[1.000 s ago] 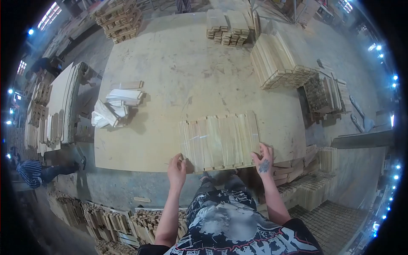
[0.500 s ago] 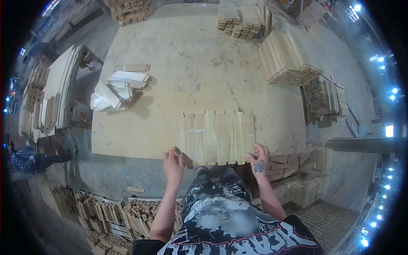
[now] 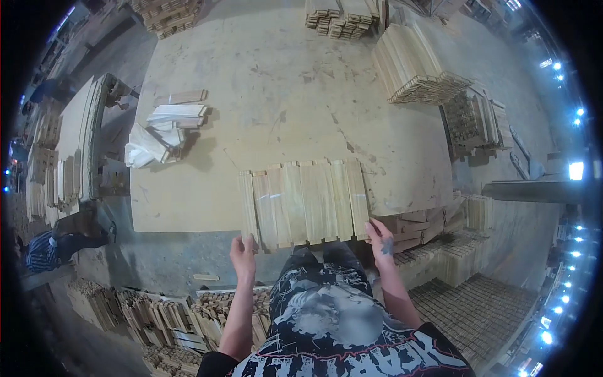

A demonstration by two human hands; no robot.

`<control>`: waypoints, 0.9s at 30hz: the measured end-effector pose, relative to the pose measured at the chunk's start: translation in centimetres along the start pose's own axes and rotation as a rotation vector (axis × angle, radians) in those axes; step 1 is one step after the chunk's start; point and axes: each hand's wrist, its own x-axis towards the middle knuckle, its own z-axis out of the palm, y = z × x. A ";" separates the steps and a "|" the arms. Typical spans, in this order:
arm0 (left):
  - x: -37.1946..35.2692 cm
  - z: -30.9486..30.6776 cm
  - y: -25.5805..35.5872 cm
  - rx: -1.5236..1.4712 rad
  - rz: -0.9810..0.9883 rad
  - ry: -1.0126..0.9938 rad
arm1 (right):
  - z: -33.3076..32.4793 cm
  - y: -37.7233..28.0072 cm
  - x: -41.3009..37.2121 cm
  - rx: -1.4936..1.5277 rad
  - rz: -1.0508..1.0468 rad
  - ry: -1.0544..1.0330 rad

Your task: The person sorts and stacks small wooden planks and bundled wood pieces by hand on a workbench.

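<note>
A row of pale wooden slats (image 3: 304,201) lies side by side at the near edge of the large board-topped table (image 3: 251,94). My left hand (image 3: 243,252) is at the row's near left corner, its fingers closed on the outermost slat. At the near right corner, my right hand (image 3: 379,240) has its fingers pressed against the end slat. The slats' near ends stick out slightly past the table edge and are a little uneven.
Loose whitish slats (image 3: 154,141) lie on the table's left. A tall slat stack (image 3: 418,69) stands at the right, another stack (image 3: 339,19) at the far edge. More bundles (image 3: 151,314) are below left. A person in stripes (image 3: 47,250) is at far left.
The camera view has shifted. The slat row and both hands have moved left, and a gap has opened beside the leftmost slats.
</note>
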 end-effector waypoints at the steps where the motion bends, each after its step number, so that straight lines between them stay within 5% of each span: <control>1: -0.6 0.2 0.8 -0.004 0.004 0.012 | -0.1 -0.6 -0.5 0.001 -0.013 -0.031; 4: 0.3 1.2 -1.3 0.143 0.015 -0.061 | 1.0 1.5 0.4 -0.256 -0.314 -0.083; 9: -1.1 1.9 1.9 -0.146 -0.126 -0.154 | 2.2 -0.6 -0.6 0.032 0.038 -0.181; 15: -1.5 4.9 0.8 -0.107 -0.159 -0.219 | 3.6 0.7 -0.1 -0.241 0.030 -0.385; 18: -1.5 4.5 0.5 -0.143 -0.166 -0.262 | 4.8 0.4 -0.6 -0.003 0.061 -0.409; 21: -2.6 4.2 2.3 -0.253 -0.142 -0.275 | 4.8 -0.9 -1.9 0.068 0.020 -0.431; 27: -2.6 8.0 -1.3 -0.007 0.057 -0.243 | 8.2 -2.4 -4.1 -0.132 -0.263 -0.444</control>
